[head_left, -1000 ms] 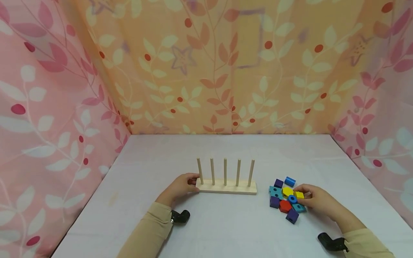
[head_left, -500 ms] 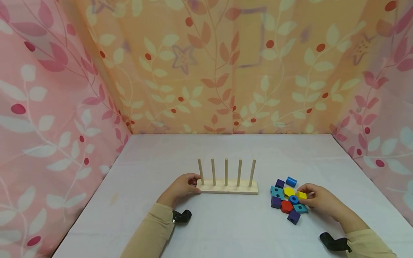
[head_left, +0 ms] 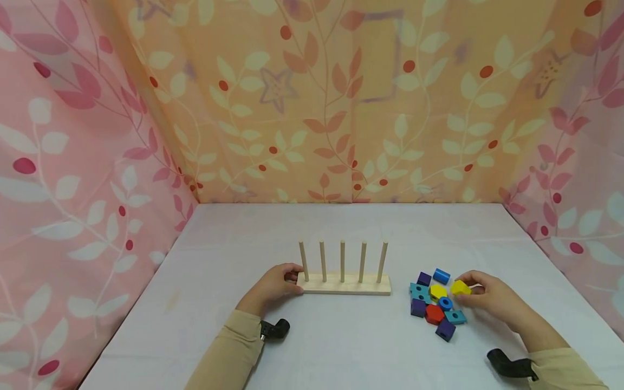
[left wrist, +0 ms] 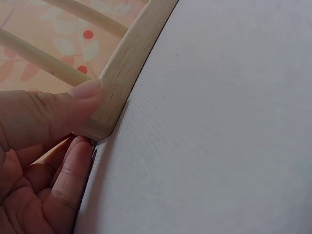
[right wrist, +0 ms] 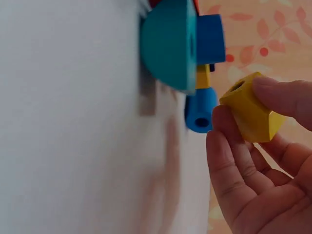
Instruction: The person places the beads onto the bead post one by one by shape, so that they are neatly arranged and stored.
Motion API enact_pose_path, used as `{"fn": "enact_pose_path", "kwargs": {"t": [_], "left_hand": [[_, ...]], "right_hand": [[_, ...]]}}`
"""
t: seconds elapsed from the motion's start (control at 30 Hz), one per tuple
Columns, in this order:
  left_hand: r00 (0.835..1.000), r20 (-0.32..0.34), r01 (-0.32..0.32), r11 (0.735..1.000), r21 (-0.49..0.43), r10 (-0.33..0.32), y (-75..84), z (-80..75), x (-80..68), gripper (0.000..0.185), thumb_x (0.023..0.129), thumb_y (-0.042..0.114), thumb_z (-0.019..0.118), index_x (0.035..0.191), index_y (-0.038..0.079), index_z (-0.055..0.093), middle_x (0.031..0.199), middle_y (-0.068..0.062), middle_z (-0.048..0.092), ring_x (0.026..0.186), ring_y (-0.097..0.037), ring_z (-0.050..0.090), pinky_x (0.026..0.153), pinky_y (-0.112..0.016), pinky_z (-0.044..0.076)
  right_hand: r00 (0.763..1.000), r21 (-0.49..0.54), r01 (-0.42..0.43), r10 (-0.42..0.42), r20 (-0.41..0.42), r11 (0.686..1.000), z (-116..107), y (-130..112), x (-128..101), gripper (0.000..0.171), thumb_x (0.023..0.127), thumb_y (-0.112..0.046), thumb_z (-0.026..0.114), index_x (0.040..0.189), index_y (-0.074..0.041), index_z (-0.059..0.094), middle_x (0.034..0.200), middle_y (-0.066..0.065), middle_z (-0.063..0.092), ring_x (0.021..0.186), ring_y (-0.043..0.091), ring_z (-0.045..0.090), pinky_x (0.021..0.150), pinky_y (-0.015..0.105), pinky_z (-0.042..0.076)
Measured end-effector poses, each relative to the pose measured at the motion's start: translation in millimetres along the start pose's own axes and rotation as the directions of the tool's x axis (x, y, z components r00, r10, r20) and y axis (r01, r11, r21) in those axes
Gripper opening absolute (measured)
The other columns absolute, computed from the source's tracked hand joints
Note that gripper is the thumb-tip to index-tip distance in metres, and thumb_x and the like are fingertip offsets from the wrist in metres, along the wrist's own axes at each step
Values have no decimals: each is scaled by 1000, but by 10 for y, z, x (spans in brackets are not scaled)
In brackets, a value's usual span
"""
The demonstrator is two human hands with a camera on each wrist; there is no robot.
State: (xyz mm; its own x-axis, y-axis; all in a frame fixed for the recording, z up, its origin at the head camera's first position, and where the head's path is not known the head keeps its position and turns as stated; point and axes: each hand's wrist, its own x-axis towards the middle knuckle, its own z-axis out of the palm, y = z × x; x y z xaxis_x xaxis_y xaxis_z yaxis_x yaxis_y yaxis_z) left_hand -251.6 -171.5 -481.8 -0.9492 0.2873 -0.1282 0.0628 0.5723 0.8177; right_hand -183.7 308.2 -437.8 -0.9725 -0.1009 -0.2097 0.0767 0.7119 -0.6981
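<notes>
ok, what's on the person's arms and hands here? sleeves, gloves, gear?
Both arms wear long beige sleeves: left sleeve, right sleeve. A small black camera unit sits at each wrist, by the cuff: left wrist camera, right wrist camera. The left hand and right hand are bare: no gloves, and no rings or markings visible. No cables show.

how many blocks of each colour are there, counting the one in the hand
yellow: 2, one pinched in the right hand, one in the pile
purple: 3
teal: 2
blue: 2
red: 1
total: 10
</notes>
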Motion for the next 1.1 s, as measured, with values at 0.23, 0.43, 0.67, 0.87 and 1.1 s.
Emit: {"fn": "enact_pose_path", "kwargs": {"t": [0.23, 0.43, 0.67, 0.87, 1.1], "left_hand": [[1000, -3, -3, 1000, -6, 3, 9, -4, -22, 50, 68, 12, 79, 115, 10, 60, 97, -1, 61, 92, -15, 54, 82, -35, 42], [1000, -3, -13, 1000, -15, 13, 13, -7, -24, 50, 69, 11, 79, 115, 10, 60, 98, -1, 61, 92, -15, 54, 81, -33, 43], [999, 4, -46, 999, 1, 46, 18, -5, -34, 47, 70, 10, 77, 114, 8, 60, 97, -2, 61, 91, -15, 56, 81, -33, 44], [999, 5, -46, 999, -2, 46, 7, -9, -22, 47, 71, 12, 78, 114, 10, 60, 98, -1, 61, 92, -15, 55, 82, -34, 43], [999, 4, -46, 999, -8, 46, -8, -21, -26, 47, 71, 13, 78, 114, 11, 60, 98, 0, 60, 91, -15, 55, 82, -34, 43]], "right_hand": [[996, 58, 78, -75, -54, 995, -9, -178, -6, 56, 83, -34, 66, 124, -3, 46, 119, 20, 49, 95, 27, 53, 78, 38, 51], [988, 160, 153, -147, -48, 975, 15, -401, 30, 53, 87, -31, 61, 129, -3, 45, 126, 24, 47, 107, 33, 54, 85, 44, 47], [968, 237, 251, -240, -73, 938, 87, -710, 135, 43, 88, -23, 61, 121, 0, 46, 115, 19, 52, 96, 17, 58, 79, 23, 49], [944, 276, 328, -308, -116, 903, 129, -961, 250, 46, 89, -23, 59, 129, -4, 44, 114, 17, 50, 92, 14, 56, 78, 17, 47], [894, 342, 447, -425, -143, 826, 105, -1288, 330, 39, 92, -20, 55, 123, 1, 46, 107, 15, 52, 92, 9, 62, 80, 17, 46]]}}
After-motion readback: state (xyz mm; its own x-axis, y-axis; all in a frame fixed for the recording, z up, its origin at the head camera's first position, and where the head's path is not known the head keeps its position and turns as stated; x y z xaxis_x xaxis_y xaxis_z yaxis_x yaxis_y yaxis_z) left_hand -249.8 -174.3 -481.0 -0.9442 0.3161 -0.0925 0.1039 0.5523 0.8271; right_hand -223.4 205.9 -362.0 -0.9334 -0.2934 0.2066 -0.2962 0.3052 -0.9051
